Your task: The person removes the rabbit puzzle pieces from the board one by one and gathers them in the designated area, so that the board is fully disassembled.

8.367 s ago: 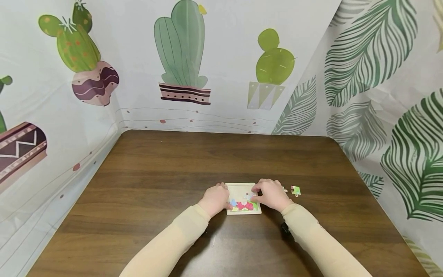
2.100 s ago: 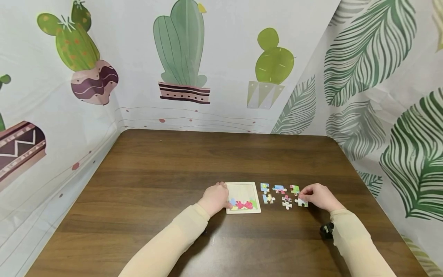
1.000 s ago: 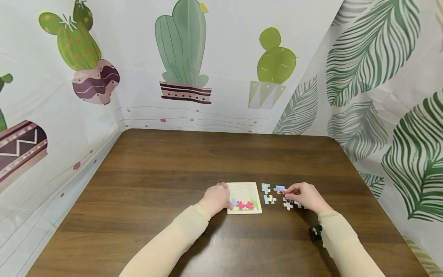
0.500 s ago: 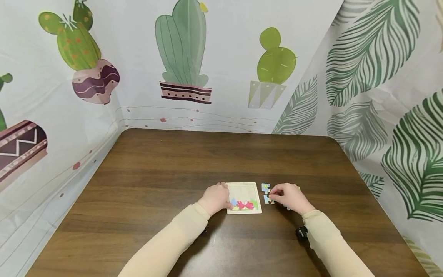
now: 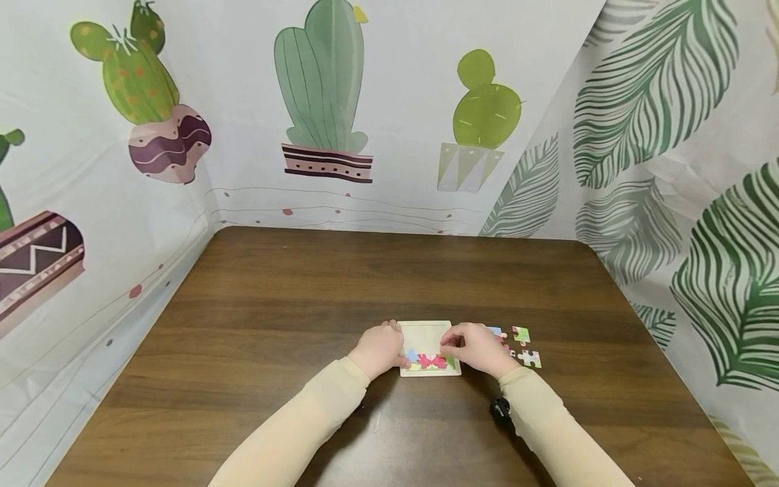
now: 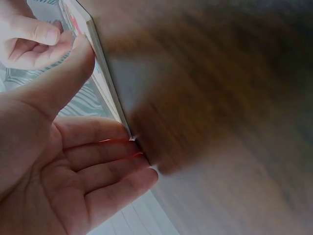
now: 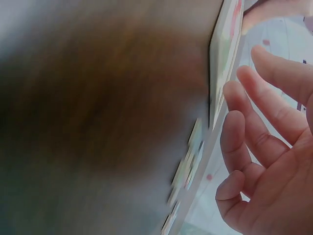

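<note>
A pale wooden puzzle tray (image 5: 426, 331) lies on the brown table, with colourful pieces (image 5: 431, 361) along its near side. My left hand (image 5: 379, 350) rests at its left edge. Straight fingers touch that edge, and the thumb presses on the rim, as the left wrist view shows. Over the tray's right edge hovers my right hand (image 5: 477, 347), thumb and fingers loosely bent. In the right wrist view, nothing shows between the right fingertips (image 7: 232, 90). Loose jigsaw pieces, one with green (image 5: 521, 334) and one whitish (image 5: 530, 358), lie to the right. Some are hidden behind that hand.
The brown wooden table (image 5: 292, 284) extends round the tray on all sides. White cloth printed with cacti (image 5: 322, 81) and leaves hangs behind it and at both sides. A small black device (image 5: 500, 410) sits under the right wrist.
My right hand has moved left from the rightmost loose pieces, past the others, to the tray's right edge. The left hand and the tray stay where they were.
</note>
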Demonstrator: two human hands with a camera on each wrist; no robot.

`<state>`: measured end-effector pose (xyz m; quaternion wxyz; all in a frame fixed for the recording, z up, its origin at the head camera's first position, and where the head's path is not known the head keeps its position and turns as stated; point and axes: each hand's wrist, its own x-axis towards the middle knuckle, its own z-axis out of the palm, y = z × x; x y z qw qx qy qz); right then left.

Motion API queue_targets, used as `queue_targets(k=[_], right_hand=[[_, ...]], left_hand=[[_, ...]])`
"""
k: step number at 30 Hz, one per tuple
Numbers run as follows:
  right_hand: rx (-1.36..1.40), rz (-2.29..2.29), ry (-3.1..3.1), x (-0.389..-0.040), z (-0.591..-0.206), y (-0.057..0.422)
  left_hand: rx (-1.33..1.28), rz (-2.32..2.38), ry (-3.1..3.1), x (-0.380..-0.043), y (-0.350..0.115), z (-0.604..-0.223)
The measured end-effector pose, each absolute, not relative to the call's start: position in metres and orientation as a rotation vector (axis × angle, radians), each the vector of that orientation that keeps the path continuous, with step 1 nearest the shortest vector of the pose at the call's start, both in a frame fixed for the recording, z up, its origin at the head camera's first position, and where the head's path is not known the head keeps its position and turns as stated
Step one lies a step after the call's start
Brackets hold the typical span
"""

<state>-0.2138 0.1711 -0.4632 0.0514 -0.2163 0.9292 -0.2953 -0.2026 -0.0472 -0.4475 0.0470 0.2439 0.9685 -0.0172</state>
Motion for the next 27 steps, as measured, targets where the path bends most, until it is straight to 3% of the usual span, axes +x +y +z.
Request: queue_targets(k=[12,27], right_hand=[[-0.682,-0.870,2.779,-0.215,-0.460,0.141],[-0.997,-0.758,2.783,-0.205,-0.460,0.124]], left_hand=[[0.736,-0.033,2.979,-0.205,-0.050,-0.449],[0.735,-0.012,2.957,-0.203,-0.048,-0.447]])
